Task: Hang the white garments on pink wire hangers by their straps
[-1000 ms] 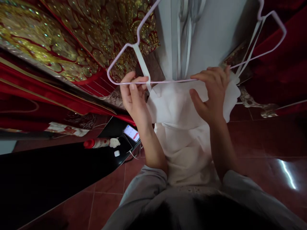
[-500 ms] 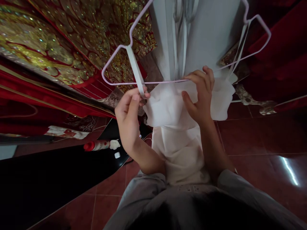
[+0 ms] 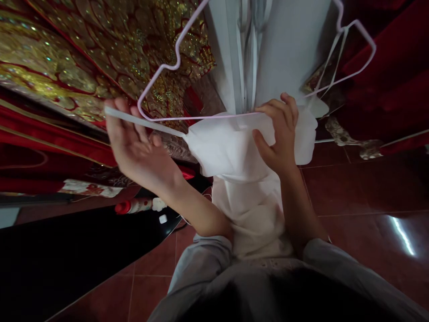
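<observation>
A pale pink clothes hanger (image 3: pixel 197 117) spans the view, with a white garment (image 3: pixel 224 147) hanging below its bottom bar. My left hand (image 3: pixel 137 143) is left of the garment, palm up. A white strap (image 3: pixel 154 126) runs taut from the garment's left top corner and is hooked round its outstretched fingers, clear of the hanger's shoulder. My right hand (image 3: pixel 279 129) has its fingers bent over the bar right of centre, its thumb apart in front of the garment. Another thin white strap (image 3: pixel 336 56) hangs looped over the hanger's right shoulder.
Gold sequined red garments (image 3: pixel 83 58) hang at left, dark red cloth (image 3: pixel 395 76) at right. Grey-white fabric with long ribbons (image 3: pixel 248 67) hangs behind the hanger. A black tabletop (image 3: pixel 83 250) at lower left bears a red-capped bottle (image 3: pixel 134 206) and a small white case (image 3: pixel 162 219).
My left hand has moved left and turned palm up, drawing the left strap off the hanger's shoulder and stretching it sideways. My right hand stays at the bar.
</observation>
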Available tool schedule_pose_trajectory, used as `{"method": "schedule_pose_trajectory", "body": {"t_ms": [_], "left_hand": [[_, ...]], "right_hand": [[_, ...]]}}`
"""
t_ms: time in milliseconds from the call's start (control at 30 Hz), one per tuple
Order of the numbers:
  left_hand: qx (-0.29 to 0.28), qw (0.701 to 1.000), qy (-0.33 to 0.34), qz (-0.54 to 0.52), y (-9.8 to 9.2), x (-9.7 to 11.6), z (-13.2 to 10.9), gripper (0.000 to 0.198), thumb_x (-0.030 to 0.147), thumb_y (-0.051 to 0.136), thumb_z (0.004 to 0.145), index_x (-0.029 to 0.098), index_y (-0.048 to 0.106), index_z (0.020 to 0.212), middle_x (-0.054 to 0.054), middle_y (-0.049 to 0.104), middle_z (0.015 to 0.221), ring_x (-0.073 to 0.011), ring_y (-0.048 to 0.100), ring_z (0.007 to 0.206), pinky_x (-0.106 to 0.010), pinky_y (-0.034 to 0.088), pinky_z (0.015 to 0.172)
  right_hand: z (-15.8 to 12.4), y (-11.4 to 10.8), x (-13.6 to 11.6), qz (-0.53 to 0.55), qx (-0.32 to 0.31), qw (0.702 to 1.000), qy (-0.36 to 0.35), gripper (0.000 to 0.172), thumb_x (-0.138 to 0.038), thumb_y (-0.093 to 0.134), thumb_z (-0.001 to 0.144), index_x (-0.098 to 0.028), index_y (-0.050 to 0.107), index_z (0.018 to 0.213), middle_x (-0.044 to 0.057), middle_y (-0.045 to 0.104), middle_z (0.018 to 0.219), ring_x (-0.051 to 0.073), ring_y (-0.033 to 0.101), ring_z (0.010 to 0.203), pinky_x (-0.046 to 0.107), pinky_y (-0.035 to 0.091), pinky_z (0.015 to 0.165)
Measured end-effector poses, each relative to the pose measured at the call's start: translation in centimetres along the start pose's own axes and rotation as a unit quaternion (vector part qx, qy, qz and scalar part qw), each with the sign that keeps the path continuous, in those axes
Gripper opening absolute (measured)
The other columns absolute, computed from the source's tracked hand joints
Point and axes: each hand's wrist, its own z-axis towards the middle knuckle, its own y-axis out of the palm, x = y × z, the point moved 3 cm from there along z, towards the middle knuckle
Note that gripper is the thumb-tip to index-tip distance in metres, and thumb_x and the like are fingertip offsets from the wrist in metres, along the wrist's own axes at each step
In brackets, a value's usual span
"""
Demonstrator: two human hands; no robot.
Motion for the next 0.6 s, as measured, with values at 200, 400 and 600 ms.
{"method": "schedule_pose_trajectory", "body": {"t_ms": [200,400,600], "left_hand": [[-0.048,0.990,-0.134,-0.024,3.6,-2.4,-4.4,0.025,0.034,0.055,0.107,0.018,0.064,0.122,-0.013,0.070,0.137,-0.0250,0.067,0.127,-0.024,0.048,0.060],[-0.048,0.986,-0.144,-0.064,5.7,-3.2,-5.3,0.010,0.028,0.051,0.107,0.024,0.059,0.103,-0.009,0.071,0.102,-0.0247,0.072,0.108,-0.024,0.045,0.055],[-0.077,0.990,-0.111,-0.051,5.3,-4.7,-5.4,0.028,0.056,0.064,0.100,0.031,0.063,0.113,-0.010,0.070,0.109,-0.0315,0.068,0.121,-0.029,0.050,0.060]], "right_hand": [[0.0,0.0,-0.6,-0.030,-0.012,0.999,0.012,0.039,-0.035,0.053,0.097,-0.031,0.054,0.136,0.008,0.063,0.132,0.028,0.048,0.145,0.063,0.032,0.132],[0.5,-1.3,-0.1,0.051,0.029,0.998,-0.003,0.029,-0.033,0.057,0.098,-0.033,0.066,0.126,0.004,0.071,0.125,0.024,0.059,0.137,0.053,0.039,0.130],[-2.3,-4.9,8.3,0.157,0.321,0.920,0.160,0.044,-0.019,0.053,0.085,-0.031,0.068,0.125,0.005,0.068,0.127,0.017,0.072,0.102,0.038,0.060,0.088]]}}
